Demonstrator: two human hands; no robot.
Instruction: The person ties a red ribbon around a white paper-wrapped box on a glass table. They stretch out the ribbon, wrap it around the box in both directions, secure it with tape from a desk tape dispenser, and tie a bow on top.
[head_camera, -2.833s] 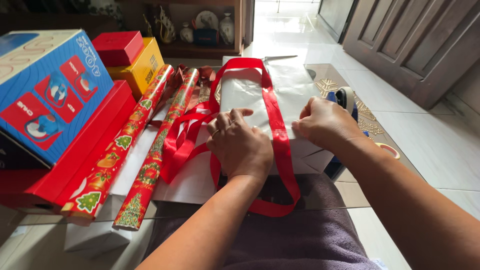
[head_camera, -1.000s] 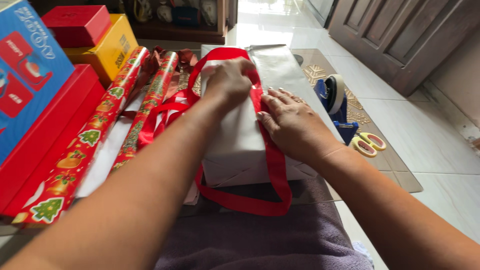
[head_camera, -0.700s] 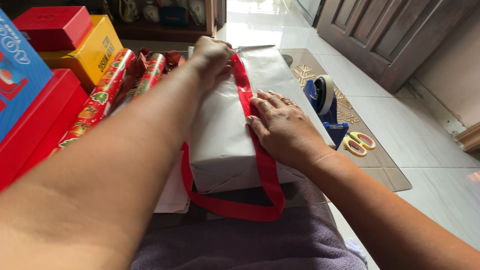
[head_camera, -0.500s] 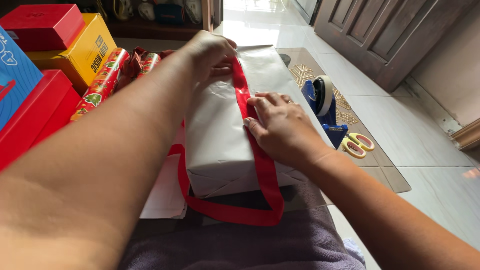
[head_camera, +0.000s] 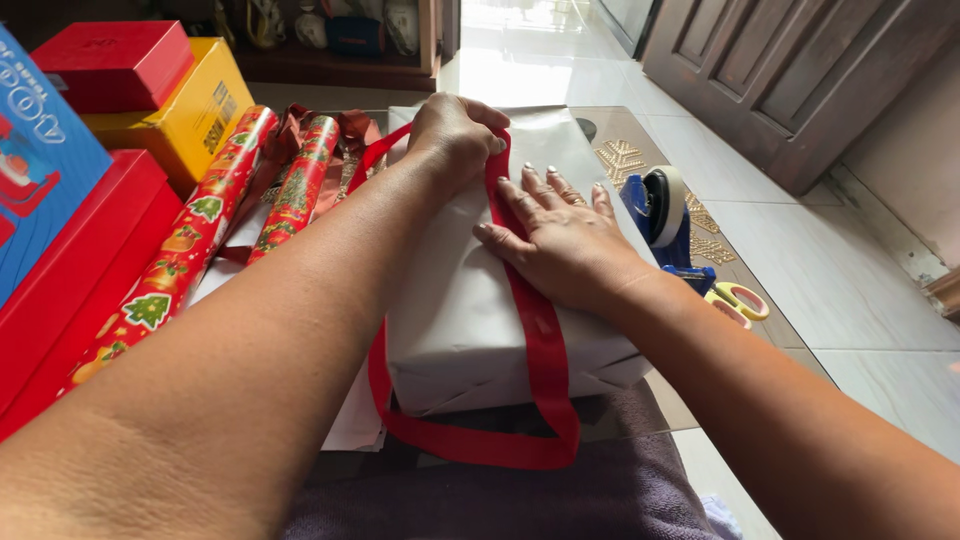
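A box wrapped in silver-grey paper (head_camera: 455, 310) lies in front of me on a glass table. A wide red ribbon (head_camera: 540, 345) runs lengthwise over its top and loops off the near end. My left hand (head_camera: 455, 130) is at the far end of the box, fingers closed on the ribbon there. My right hand (head_camera: 555, 240) lies flat, fingers spread, on the top of the box, pressing the ribbon down.
Two rolls of red festive wrapping paper (head_camera: 200, 240) lie left of the box. Red (head_camera: 115, 60), yellow (head_camera: 195, 105) and blue (head_camera: 35, 170) boxes are stacked further left. A blue tape dispenser (head_camera: 660, 215) and yellow-handled scissors (head_camera: 740, 300) sit at the right.
My left hand went from the near end of the box to its far end, drawing the ribbon along the top. My right hand shifted onto the top and spread flat.
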